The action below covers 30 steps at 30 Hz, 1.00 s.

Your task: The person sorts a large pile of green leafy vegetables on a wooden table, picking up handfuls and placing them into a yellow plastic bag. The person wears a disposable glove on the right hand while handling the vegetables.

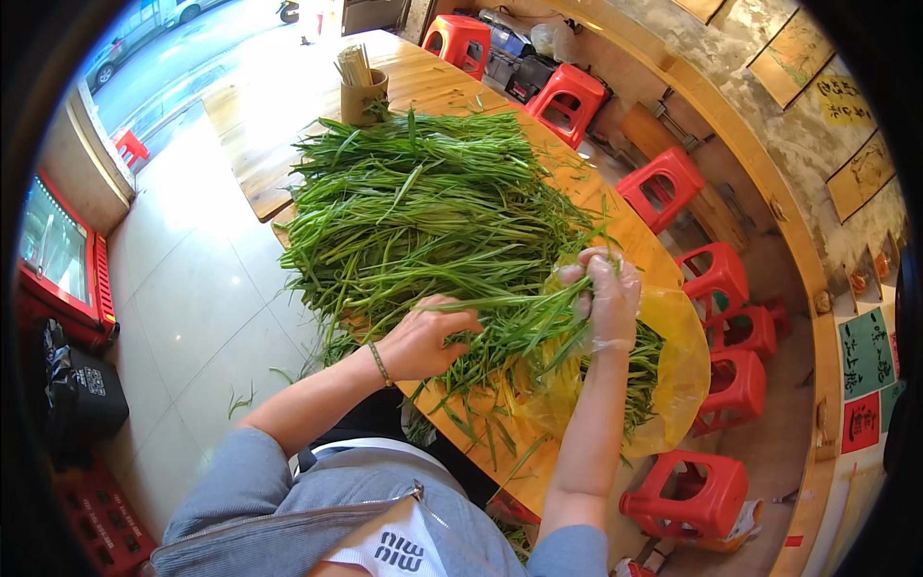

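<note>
My right hand, in a clear plastic glove, grips a small bunch of long green leafy stalks. The bunch stretches leftward to my left hand, which is bare and wears a beaded bracelet. Its fingers are curled beside the stalks, with a gap at the thumb; whether they pinch any is unclear. Beyond both hands lies a large heap of the same greens, spread across the wooden table. A yellow plastic bag lies under and around my right forearm, with cut greens in it.
A cup of chopsticks stands behind the heap. Several red plastic stools line the table's right side. Loose leaf bits are scattered at the near edge. A red-framed glass-door cooler stands at the left, across the tiled floor.
</note>
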### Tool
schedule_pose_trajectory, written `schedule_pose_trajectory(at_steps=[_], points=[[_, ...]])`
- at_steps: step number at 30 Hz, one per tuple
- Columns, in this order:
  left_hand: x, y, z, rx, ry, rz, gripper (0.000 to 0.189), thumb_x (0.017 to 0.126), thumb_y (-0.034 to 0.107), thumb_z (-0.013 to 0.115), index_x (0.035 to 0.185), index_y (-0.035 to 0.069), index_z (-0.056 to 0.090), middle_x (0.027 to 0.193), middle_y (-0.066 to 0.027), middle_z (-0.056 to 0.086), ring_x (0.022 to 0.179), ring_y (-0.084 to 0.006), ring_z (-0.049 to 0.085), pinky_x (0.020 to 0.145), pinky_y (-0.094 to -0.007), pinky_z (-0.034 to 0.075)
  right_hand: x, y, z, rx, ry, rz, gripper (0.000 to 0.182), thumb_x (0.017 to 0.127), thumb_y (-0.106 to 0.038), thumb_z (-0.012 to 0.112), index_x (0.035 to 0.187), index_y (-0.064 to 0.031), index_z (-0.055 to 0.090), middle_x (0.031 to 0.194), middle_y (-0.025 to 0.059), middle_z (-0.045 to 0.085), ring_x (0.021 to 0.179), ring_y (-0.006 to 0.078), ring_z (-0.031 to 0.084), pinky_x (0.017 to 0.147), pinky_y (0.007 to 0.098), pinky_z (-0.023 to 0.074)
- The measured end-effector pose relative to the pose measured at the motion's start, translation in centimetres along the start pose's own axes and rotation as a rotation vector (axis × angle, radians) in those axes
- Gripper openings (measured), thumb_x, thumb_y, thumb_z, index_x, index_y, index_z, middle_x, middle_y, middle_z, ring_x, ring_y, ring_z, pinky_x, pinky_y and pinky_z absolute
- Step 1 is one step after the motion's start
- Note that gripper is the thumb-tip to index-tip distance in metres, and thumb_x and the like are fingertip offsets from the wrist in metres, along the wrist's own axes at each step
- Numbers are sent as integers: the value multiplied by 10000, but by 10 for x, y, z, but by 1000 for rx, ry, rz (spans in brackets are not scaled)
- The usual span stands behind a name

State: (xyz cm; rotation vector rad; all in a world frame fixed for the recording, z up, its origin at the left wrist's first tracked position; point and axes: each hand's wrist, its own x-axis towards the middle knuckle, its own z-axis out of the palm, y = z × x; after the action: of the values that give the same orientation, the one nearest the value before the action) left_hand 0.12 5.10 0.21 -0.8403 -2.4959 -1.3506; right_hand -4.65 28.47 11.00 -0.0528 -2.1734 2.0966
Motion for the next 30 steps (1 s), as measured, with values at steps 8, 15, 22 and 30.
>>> schedule_pose_trajectory(at_steps=[8, 15, 22, 30], points=[[-4, -52, -41, 634, 285, -116, 72, 798, 113, 638, 843, 72, 675, 857, -89, 578, 877, -296, 553, 799, -402, 437, 5, 43, -5, -432, 19, -203, 178, 888, -96, 545, 961, 53, 610, 802, 148, 640, 690, 199, 661, 635, 323, 516], [15, -37, -56, 255, 359, -117, 85, 797, 82, 716, 879, 64, 703, 911, -75, 656, 911, -271, 613, 803, -386, 477, -3, 39, 12, -533, -89, -224, 197, 811, -154, 655, 913, 13, 668, 887, 174, 676, 715, 261, 658, 678, 368, 511], [35, 3, -52, -20, 233, -78, 107, 827, 74, 693, 919, 20, 681, 849, -112, 649, 770, -276, 635, 671, -342, 509, -11, 31, 58, -852, -334, -618, 264, 816, -205, 654, 1012, -33, 697, 930, 175, 697, 798, 319, 677, 733, 394, 543], [34, 2, -61, -95, 118, -217, 147, 871, 76, 644, 1005, 16, 657, 803, -86, 682, 695, -162, 632, 644, -283, 496, -8, 23, 50, -812, -432, -363, 261, 833, -196, 644, 1025, -25, 687, 905, 175, 684, 786, 290, 655, 714, 381, 510]])
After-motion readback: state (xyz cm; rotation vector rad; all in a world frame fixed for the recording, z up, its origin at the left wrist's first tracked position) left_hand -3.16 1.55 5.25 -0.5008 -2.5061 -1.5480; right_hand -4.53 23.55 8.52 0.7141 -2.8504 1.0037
